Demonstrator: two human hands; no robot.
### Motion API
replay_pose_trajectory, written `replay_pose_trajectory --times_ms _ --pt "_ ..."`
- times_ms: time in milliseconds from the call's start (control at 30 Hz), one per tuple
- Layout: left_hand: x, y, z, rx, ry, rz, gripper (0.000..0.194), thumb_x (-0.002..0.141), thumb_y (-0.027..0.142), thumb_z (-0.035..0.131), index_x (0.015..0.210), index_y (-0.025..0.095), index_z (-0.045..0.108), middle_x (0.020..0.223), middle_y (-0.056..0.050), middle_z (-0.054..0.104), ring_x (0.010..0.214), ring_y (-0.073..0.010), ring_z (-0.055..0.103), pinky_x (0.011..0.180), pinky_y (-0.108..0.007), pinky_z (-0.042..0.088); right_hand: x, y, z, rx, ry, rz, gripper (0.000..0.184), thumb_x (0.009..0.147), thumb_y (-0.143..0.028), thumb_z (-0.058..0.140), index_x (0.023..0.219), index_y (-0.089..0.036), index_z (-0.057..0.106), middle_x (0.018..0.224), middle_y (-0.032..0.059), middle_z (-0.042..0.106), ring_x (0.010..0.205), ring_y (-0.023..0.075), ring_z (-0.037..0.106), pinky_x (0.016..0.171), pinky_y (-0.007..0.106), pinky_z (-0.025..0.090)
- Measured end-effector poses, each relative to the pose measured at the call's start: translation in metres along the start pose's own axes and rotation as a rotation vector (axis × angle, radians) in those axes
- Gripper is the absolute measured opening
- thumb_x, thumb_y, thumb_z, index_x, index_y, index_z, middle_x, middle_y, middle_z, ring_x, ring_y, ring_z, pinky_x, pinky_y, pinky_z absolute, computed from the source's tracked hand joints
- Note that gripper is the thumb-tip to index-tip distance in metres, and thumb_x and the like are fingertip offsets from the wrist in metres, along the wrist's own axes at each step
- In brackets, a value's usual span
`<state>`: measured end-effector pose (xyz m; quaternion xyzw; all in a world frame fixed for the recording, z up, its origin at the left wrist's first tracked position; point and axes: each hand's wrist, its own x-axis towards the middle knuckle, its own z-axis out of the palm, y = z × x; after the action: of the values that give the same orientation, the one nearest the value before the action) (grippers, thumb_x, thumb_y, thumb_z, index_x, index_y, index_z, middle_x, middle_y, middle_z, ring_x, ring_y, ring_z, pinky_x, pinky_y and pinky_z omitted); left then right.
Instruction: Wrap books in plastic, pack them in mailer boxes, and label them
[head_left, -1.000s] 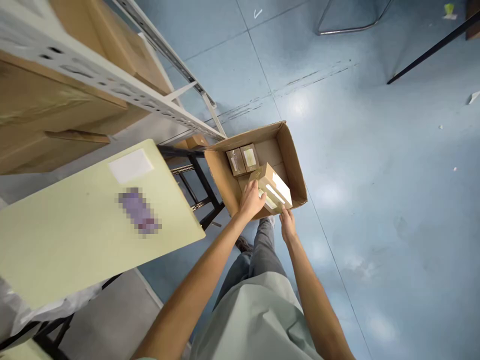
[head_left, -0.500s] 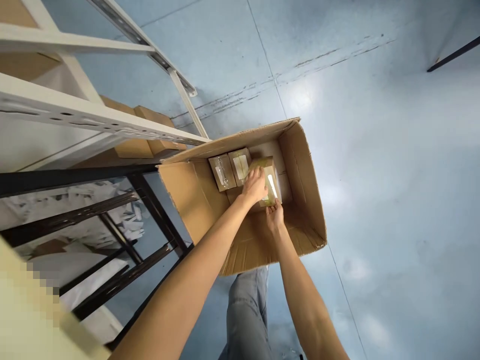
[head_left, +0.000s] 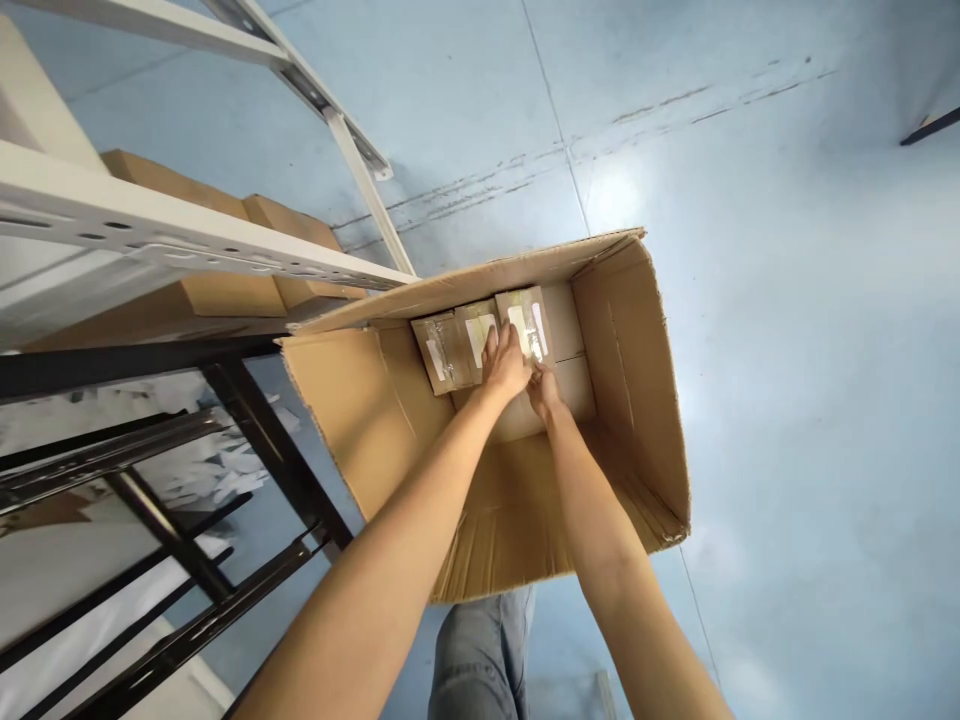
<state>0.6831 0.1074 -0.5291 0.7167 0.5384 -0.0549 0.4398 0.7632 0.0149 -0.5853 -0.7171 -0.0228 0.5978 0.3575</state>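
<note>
Three small boxes [head_left: 472, 345] now form a row inside the carton [head_left: 626, 400]: the rightmost box [head_left: 526, 312], just brought alongside the others, lies beyond the fingertips [head_left: 504, 340]. Left hand [head_left: 507, 370], fingers slightly apart, touches it; right hand [head_left: 545, 388] reaches its near edge, both grips unclear.

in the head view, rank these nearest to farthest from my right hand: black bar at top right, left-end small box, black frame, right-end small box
From your right hand:
1. right-end small box: at the fingertips, inside the carton
2. left-end small box: left, inside the carton
3. black frame: left, outside the carton
4. black bar: far right
</note>
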Motion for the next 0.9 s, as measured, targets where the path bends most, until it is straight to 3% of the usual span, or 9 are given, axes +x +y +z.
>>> replay_pose_trajectory --times_ms 133,200,300,467,600,767,900 --pt "-0.104 0.013 0.009 -0.143 0.032 -0.116 0.071 0.097 0.021 0.05 0.167 0.015 0.04 0.173 -0.018 0.042 0.167 -0.04 0.023 0.136 -0.063 0.023 -0.047 -0.025 -0.011 0.144 0.012 0.224 0.055 0.103 -0.037 0.046 0.151 -0.016 0.059 0.152 0.0177 0.066 0.142 0.0245 0.063 0.115 0.043 0.055" --pt "-0.164 0.023 0.005 -0.19 0.017 -0.17 0.07 0.096 0.021 0.05 0.165 0.016 0.044 0.169 -0.019 0.048 0.164 -0.0405 0.031 0.135 -0.062 0.027 -0.093 -0.04 -0.016 0.144 0.002 0.239 0.052 0.101 -0.037 0.048 0.147 -0.017 0.063 0.154 0.0188 0.064 0.142 0.0251 0.063 0.117 0.045 0.054" --pt "-0.248 0.042 -0.017 -0.21 -0.023 -0.25 0.069 0.094 0.022 0.051 0.162 0.018 0.049 0.164 -0.018 0.055 0.16 -0.039 0.04 0.133 -0.06 0.033 -0.179 -0.062 -0.025 0.145 -0.033 0.246 0.044 0.097 -0.04 0.053 0.132 -0.021 0.072 0.148 0.0194 0.068 0.139 0.0277 0.066 0.117 0.048 0.053" --pt "-0.347 0.077 -0.085 -0.293 -0.063 -0.216 0.067 0.093 0.023 0.052 0.16 0.02 0.052 0.162 -0.017 0.057 0.154 -0.0339 0.052 0.13 -0.054 0.041 -0.308 -0.086 -0.039 0.211 -0.146 0.293 0.027 0.094 -0.043 0.06 0.107 -0.026 0.077 0.143 0.016 0.073 0.139 0.0259 0.067 0.123 0.045 0.048" --pt "-0.398 0.098 -0.147 -0.445 0.027 -0.124 0.06 0.096 0.031 0.051 0.155 0.021 0.058 0.162 -0.015 0.058 0.154 -0.0307 0.051 0.131 -0.053 0.039 -0.379 -0.1 -0.034 0.281 -0.256 0.284 0.029 0.089 -0.046 0.073 0.111 -0.027 0.076 0.138 0.0109 0.077 0.135 0.026 0.07 0.124 0.046 0.046" --pt "-0.461 0.105 -0.216 -0.677 0.154 -0.036 0.058 0.098 0.042 0.053 0.152 0.023 0.062 0.161 -0.012 0.06 0.152 -0.0291 0.054 0.125 -0.049 0.047 -0.468 -0.137 0.009 0.317 -0.407 0.105 0.052 0.08 -0.053 0.087 0.12 -0.022 0.075 0.132 0.0132 0.079 0.123 0.0267 0.075 0.114 0.041 0.051" --pt "-0.532 0.087 -0.27 -0.748 0.292 0.084 0.057 0.099 0.052 0.055 0.147 0.023 0.068 0.156 -0.015 0.064 0.147 -0.0313 0.059 0.122 -0.048 0.05 -0.556 -0.162 0.063 0.255 -0.491 -0.059 0.063 0.075 -0.059 0.094 0.123 -0.021 0.077 0.132 0.0142 0.079 0.122 0.0288 0.075 0.108 0.039 0.054"
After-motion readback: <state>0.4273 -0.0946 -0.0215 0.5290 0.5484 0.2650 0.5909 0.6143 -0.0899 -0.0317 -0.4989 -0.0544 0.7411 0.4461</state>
